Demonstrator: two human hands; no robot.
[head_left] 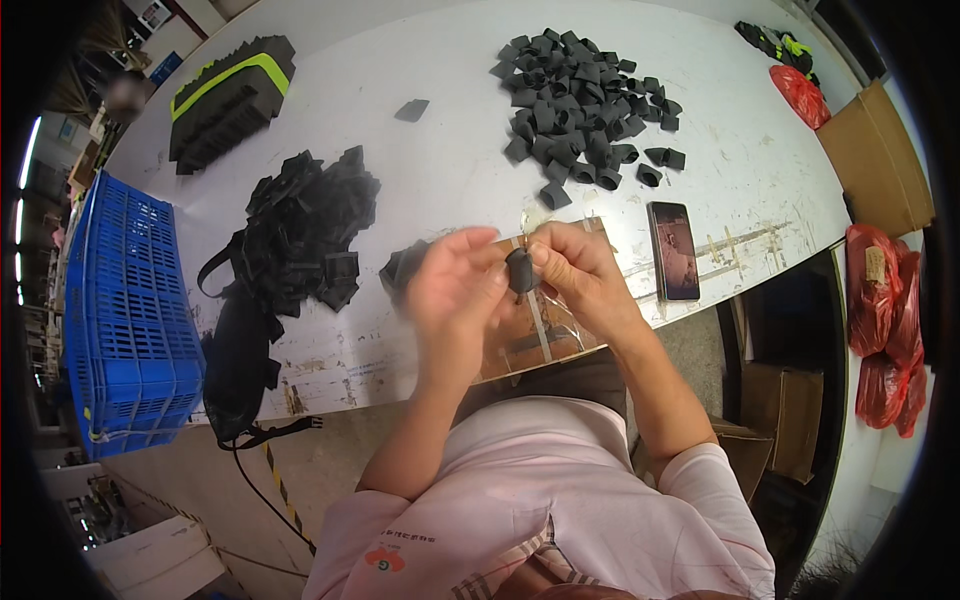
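Observation:
Over the near edge of the table, my right hand point(582, 268) pinches a small black fabric loop point(520, 272) between thumb and fingers. Just beside it, my left hand point(455, 285) is a little blurred, its fingers apart and its thumb close to the loop; whether the thumb touches it, I cannot tell. Below both hands lies a brown taped board point(530, 335) at the table's edge. A dark flat piece point(400, 268) sits by my left hand, partly hidden by it. Farther off is a heap of similar black loops point(575, 105).
A tangled pile of black pieces point(305, 235) covers the left of the white table point(430, 50), near a blue crate point(135, 320). Behind it stands a dark stack with a yellow-green band point(235, 90). A phone point(675, 250) lies right; beyond are a cardboard box point(880, 160) and red bags point(885, 325).

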